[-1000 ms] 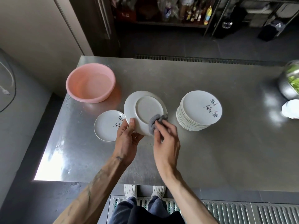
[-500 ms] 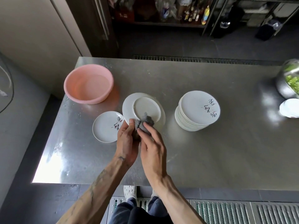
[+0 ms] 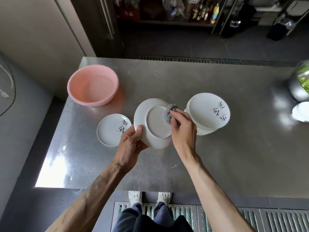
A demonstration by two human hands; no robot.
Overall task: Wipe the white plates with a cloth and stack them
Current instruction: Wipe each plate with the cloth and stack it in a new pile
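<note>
Cloth moved across plate, right fingers pinching cloth; left fingers gripping plate; steel table, bottle shelves

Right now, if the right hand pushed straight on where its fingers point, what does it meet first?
The right hand pinches the grey cloth against the underside of the held plate: that plate first, though depth is unclear.
</note>
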